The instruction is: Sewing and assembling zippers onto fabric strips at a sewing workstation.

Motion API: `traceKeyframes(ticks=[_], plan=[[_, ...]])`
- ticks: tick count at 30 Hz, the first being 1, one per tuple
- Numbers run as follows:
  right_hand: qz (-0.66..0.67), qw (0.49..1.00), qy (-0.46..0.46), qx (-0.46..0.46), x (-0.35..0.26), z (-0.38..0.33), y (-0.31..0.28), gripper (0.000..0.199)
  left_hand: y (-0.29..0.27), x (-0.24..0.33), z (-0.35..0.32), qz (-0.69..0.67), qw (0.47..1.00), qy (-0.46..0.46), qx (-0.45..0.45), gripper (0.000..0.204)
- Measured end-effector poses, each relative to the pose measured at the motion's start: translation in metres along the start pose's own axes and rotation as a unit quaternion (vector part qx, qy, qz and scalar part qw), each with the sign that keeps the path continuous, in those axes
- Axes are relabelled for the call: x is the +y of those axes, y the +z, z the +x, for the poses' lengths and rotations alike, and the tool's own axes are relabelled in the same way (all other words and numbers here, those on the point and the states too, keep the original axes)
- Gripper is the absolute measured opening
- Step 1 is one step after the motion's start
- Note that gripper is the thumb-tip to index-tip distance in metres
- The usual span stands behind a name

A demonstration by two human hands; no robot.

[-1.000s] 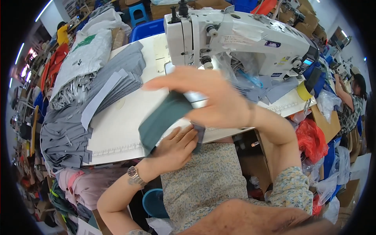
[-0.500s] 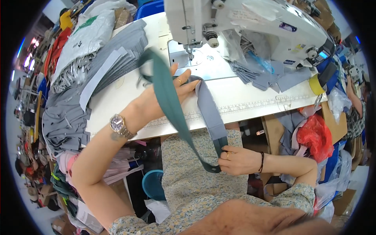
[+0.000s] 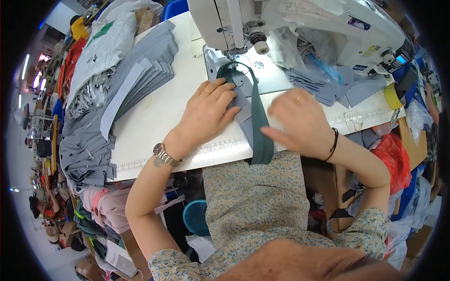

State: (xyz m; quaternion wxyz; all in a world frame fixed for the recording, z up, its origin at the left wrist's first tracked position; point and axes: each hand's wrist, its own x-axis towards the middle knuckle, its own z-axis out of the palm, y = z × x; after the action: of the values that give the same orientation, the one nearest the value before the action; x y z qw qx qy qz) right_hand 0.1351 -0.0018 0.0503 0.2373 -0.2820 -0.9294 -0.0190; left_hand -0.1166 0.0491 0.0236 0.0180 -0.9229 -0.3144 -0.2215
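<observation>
My left hand (image 3: 208,105) lies palm down on the sewing machine table, fingers flat at the edge of a grey fabric strip (image 3: 244,122). A dark green band (image 3: 262,126) loops up near the machine's needle area and hangs down over the grey strip, its lower end reaching past the table's front edge. Just right of the band is my right hand (image 3: 302,122), raised and smeared by motion. Its thumb stands apart from the fingers near the band, and I see nothing held in it. The white sewing machine (image 3: 295,18) stands behind, its presser foot partly hidden by the loop.
A fanned stack of grey fabric pieces (image 3: 150,70) lies at left, beside a white plastic sack (image 3: 105,56). More grey pieces (image 3: 314,84) lie right of the needle. A yellow tape roll (image 3: 393,96) sits at the right corner. Below are a blue basket (image 3: 196,218) and a red bag (image 3: 393,157).
The green band has gone from my lap up onto the table by the needle. My right hand has let go and risen to the table; my left hand has come down flat.
</observation>
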Motion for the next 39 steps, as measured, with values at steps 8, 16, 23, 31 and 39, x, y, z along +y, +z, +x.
traceKeyframes(ticks=[8,16,23,31,39], plan=[[0.29,0.954,0.062,0.045,-0.005,0.042,0.033,0.051,0.01,-0.01,-0.012,-0.068,0.998,-0.018,0.004,0.041],[0.231,0.947,-0.22,-0.049,-0.057,0.031,0.057,0.031,0.01,-0.01,-0.008,-0.023,0.999,-0.025,0.039,0.053],[0.046,0.992,-0.122,0.004,0.048,0.039,0.034,0.019,0.01,-0.032,0.006,0.001,0.999,-0.006,0.032,0.056],[0.057,0.996,-0.048,0.055,0.072,0.034,0.054,0.017,0.009,-0.038,0.022,-0.073,0.993,-0.081,-0.047,0.059],[0.043,0.998,-0.031,0.043,0.079,0.031,0.054,0.023,0.015,-0.042,0.025,-0.145,0.973,-0.159,-0.077,0.063]])
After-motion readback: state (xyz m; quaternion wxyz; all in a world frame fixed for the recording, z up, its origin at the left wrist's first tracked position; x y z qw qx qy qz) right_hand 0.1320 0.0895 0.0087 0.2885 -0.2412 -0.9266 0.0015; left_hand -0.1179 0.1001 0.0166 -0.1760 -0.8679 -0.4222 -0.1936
